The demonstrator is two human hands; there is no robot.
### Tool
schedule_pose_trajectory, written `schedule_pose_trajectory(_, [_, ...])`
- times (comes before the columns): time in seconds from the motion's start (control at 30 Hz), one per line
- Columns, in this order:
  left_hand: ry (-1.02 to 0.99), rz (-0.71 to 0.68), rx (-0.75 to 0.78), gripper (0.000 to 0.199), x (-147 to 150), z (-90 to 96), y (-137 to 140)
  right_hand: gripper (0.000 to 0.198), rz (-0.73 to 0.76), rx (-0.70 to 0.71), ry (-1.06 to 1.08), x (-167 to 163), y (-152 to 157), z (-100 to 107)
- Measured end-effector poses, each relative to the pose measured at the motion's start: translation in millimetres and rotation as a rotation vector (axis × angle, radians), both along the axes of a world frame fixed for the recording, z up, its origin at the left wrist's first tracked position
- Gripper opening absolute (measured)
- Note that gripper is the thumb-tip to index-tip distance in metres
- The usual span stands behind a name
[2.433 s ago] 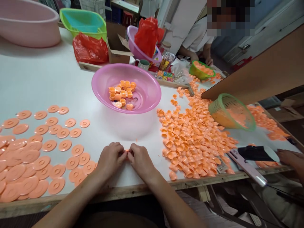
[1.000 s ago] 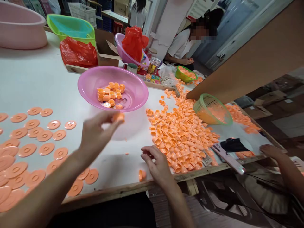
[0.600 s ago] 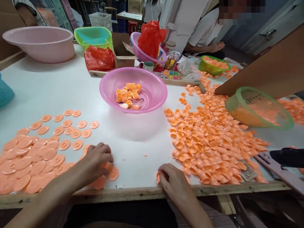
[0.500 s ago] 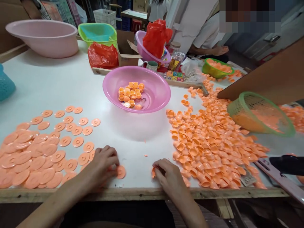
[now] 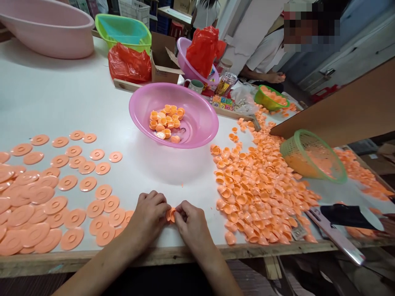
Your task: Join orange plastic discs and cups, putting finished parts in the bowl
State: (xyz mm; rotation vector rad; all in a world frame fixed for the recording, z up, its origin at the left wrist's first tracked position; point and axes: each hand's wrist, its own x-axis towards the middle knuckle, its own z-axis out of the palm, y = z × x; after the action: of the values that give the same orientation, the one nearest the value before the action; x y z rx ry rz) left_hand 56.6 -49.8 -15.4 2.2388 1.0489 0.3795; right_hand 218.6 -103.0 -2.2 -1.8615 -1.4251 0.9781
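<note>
My left hand (image 5: 151,216) and my right hand (image 5: 191,222) meet close to the table's front edge, fingers closed around small orange plastic pieces (image 5: 170,214). The left fingers pinch an orange disc, mostly covered by the hand. At its right, my right thumb and fingers grip a small orange cup, largely hidden; whether the two are joined I cannot tell. Flat ringed orange discs (image 5: 71,238) lie spread and heaped left of my hands. To the right is a big heap of small orange cups (image 5: 253,193). Ahead, a pink basin (image 5: 200,137) holds several orange cup pieces (image 5: 166,119).
A green basket (image 5: 313,156) lies tipped at the right, beside a brown board (image 5: 339,111). A pink-handled tool (image 5: 335,236) rests near the right front edge. Behind the basin are a cardboard box (image 5: 165,57), red bags (image 5: 129,63) and a mug (image 5: 196,85). A co-worker (image 5: 262,57) sits beyond.
My hands have come together: the right moved left with its cup, the left moved right with the disc. The view has shifted a little to the right.
</note>
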Motion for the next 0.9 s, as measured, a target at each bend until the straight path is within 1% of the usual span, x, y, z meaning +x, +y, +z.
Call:
schedule_pose_trajectory(0.1, [-0.010,0.027,-0.038,0.014,0,6.0,1,0.014,0.043,-0.016,-0.029,-1,0,1])
schedule_pose_trajectory(0.2, [-0.080,0.027,-0.209,0.013,1,15.6,2,0.014,0.053,-0.038,-0.017,0,1,2])
schedule_pose_trajectory(0.27, [-0.092,0.071,-0.305,0.011,5,19.3,3,0.013,0.063,-0.028,-0.018,1,2,3])
schedule_pose_trajectory(0.3, [-0.076,0.107,-0.319,0.010,7,19.6,3,0.014,0.069,-0.024,-0.019,1,2,4])
schedule_pose_trajectory(0.4, [-0.027,0.170,-0.275,0.018,13,15.0,-1,0.015,0.082,-0.025,-0.034,0,0,5])
schedule_pose_trajectory(0.47, [-0.042,0.154,-0.260,0.023,12,10.0,-4,0.016,0.079,-0.024,-0.053,-2,-4,4])
schedule_pose_trajectory(0.57, [-0.069,0.120,-0.247,0.025,9,5.4,-5,0.016,0.022,-0.004,-0.077,-7,-8,1])
schedule_pose_trajectory(0.63, [-0.040,0.122,-0.224,0.025,10,5.5,-2,0.015,-0.012,-0.008,-0.065,-10,-6,-1])
schedule_pose_trajectory(0.73, [0.039,0.149,-0.201,0.024,16,8.7,2,0.015,-0.014,-0.028,-0.027,-10,4,-1])
schedule_pose_trajectory(0.77, [0.058,0.157,-0.196,0.024,17,10.0,2,0.015,-0.003,-0.031,-0.006,-7,8,1])
schedule_pose_trajectory(0.83, [0.070,0.173,-0.182,0.023,17,12.1,1,0.014,0.070,-0.038,0.056,6,14,6])
schedule_pose_trajectory(0.9, [0.035,0.215,-0.195,0.021,16,15.3,4,0.015,0.105,0.004,0.043,29,18,12])
